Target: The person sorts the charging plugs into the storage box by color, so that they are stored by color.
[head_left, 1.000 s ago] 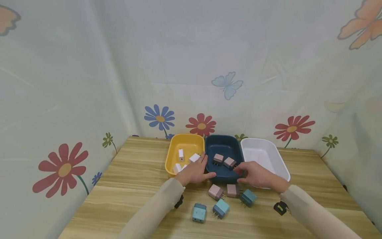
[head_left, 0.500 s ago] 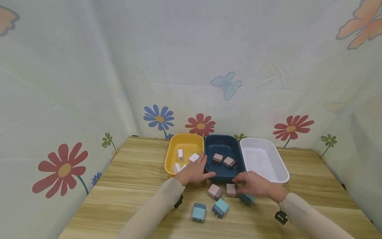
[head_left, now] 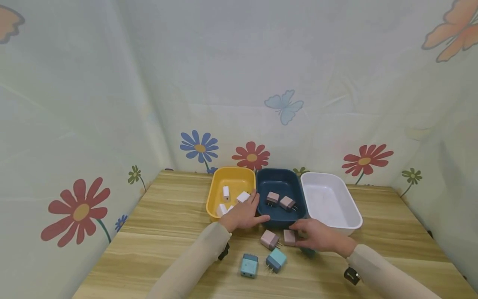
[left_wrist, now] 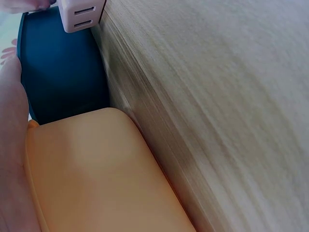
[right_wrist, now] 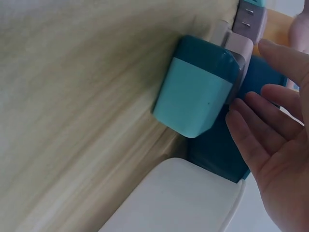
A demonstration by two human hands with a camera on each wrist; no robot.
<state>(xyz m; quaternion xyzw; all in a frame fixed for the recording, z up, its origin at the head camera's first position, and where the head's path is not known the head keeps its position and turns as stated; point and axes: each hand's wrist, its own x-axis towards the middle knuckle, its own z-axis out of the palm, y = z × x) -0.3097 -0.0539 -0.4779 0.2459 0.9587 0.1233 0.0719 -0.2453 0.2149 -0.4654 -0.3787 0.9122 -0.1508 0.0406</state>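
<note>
While left hand (head_left: pixel 242 214) rests relaxed on rims of yellow bin (head_left: pixel 234 182) and blue bin (head_left: pixel 278 224), right hand (head_left: pixel 319 236), fingers parted and released, sits just beside pink plug (head_left: pixel 289 237) on table (head_left: pixel 171 203) before blue bin

No readable lettering, brands, numbers or signs anywhere.

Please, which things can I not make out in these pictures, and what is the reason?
Head: most of the rightmost teal charger, hidden by the right hand.
Head: the near right corner of the yellow tray, covered by the left hand.
Left wrist: the upper part of a two-slot pink charger, cut off by the picture's top edge.
Right wrist: much of the pink charger behind that teal charger, which blocks it.
</note>
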